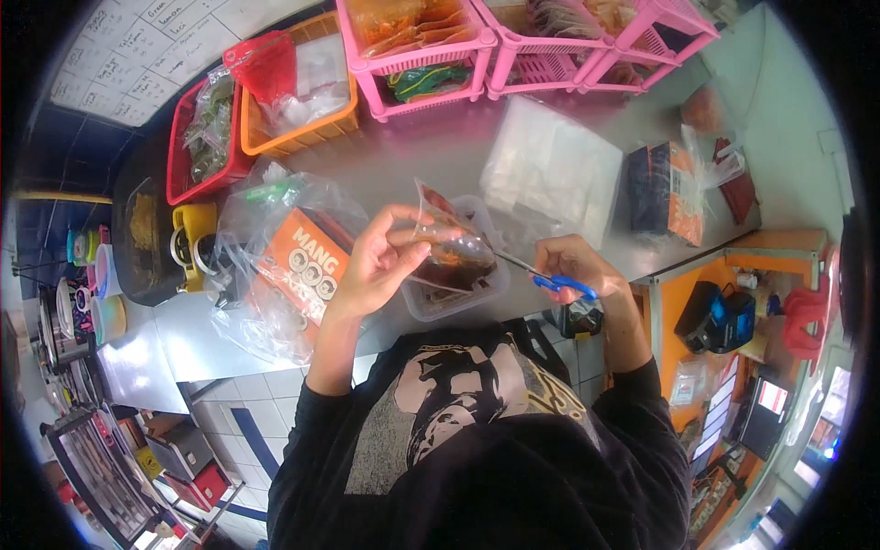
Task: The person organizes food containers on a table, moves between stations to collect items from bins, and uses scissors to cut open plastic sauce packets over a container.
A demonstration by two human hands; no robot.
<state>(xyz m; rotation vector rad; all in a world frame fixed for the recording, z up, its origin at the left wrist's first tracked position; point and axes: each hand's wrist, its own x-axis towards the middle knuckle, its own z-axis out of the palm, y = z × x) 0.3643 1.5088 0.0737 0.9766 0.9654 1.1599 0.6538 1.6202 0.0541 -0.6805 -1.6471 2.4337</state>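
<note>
My left hand [390,261] pinches a clear plastic pouch [458,261] with dark brown contents, holding it tilted in front of my chest. In my right hand [585,264] is a pair of scissors [566,286] with blue handles. Its blades point left and reach the pouch's right edge; whether they are cutting I cannot tell. Below the pouch, a clear plastic tub [433,310] stands on the steel table [403,170] with some dark stuff inside, partly hidden by the pouch.
Left of my hands lie an orange printed box [298,261] and crumpled clear bags [243,316]. A stack of clear plastic bags [550,170] is at the back right, beside a dark-and-orange pack [665,192]. Pink racks [417,55], an orange basket [302,133] and a red basket [183,188] line the back.
</note>
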